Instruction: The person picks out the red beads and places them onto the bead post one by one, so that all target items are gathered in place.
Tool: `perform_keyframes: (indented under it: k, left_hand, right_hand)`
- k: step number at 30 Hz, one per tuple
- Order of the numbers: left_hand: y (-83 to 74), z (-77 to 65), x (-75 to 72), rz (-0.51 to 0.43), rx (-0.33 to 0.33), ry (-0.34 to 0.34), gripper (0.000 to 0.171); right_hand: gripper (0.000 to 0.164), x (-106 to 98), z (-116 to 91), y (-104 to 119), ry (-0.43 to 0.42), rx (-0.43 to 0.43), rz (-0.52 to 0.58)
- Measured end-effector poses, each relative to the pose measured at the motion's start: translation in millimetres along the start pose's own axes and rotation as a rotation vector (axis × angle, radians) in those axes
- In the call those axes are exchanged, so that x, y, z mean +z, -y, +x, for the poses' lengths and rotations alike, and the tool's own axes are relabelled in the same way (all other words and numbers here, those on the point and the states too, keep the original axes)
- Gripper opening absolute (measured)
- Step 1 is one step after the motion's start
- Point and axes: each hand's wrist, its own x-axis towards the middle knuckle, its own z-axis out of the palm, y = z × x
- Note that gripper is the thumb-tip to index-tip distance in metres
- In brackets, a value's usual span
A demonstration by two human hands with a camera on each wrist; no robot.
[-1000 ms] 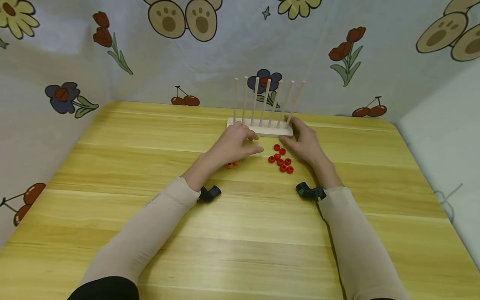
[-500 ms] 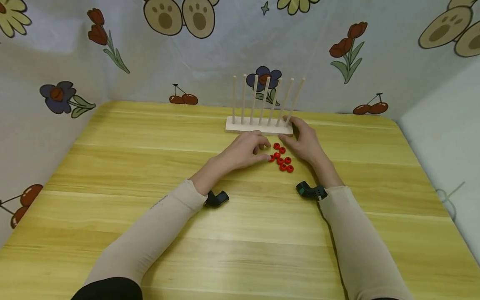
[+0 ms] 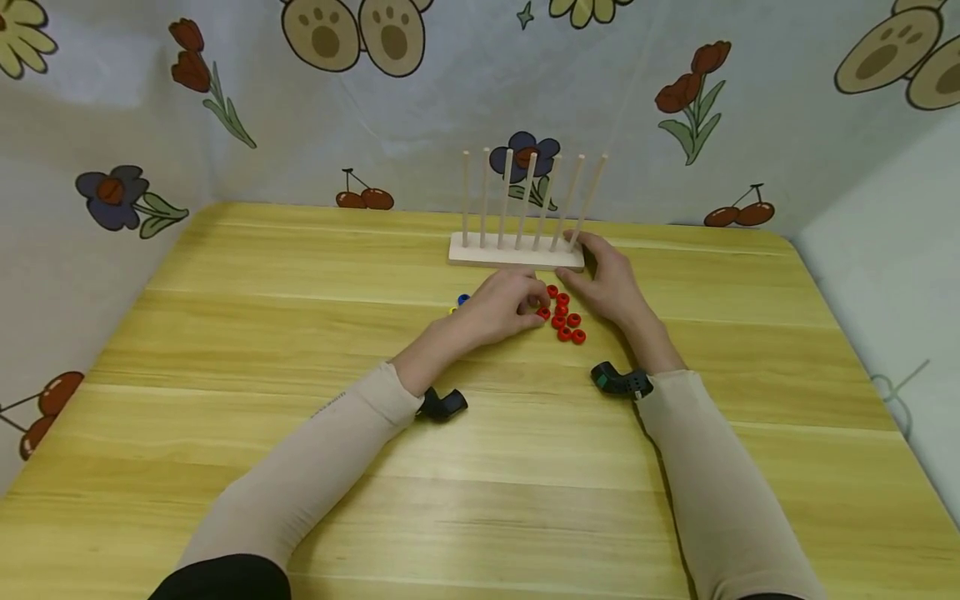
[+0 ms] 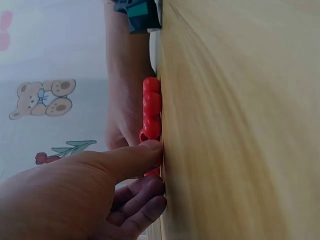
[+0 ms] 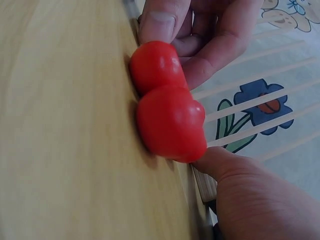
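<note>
On the yellow wooden table (image 3: 225, 350), a cluster of red beads (image 3: 564, 320) lies just in front of a peg rack (image 3: 517, 250) whose seven upright pegs all stand bare. Left hand (image 3: 504, 310): fingers curled down onto the cluster's left edge, thumb and fingertips closing on one bead, apparently pinching it. Right hand (image 3: 609, 287): relaxed and spread, resting against the rack's right end. Blue and yellow beads (image 3: 459, 303) peek out beside the left hand. Judged progress: no bead threaded; all remain.
</note>
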Motion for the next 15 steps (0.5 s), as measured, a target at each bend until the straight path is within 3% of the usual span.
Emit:
perform_keyframes:
  k: [15]
  left_hand:
    - [2.3,1.4,0.6,-0.001,-0.013,-0.011,0.015]
  right_hand:
    - [0.061,0.3,0.4,-1.3,-0.01,-0.003,0.039]
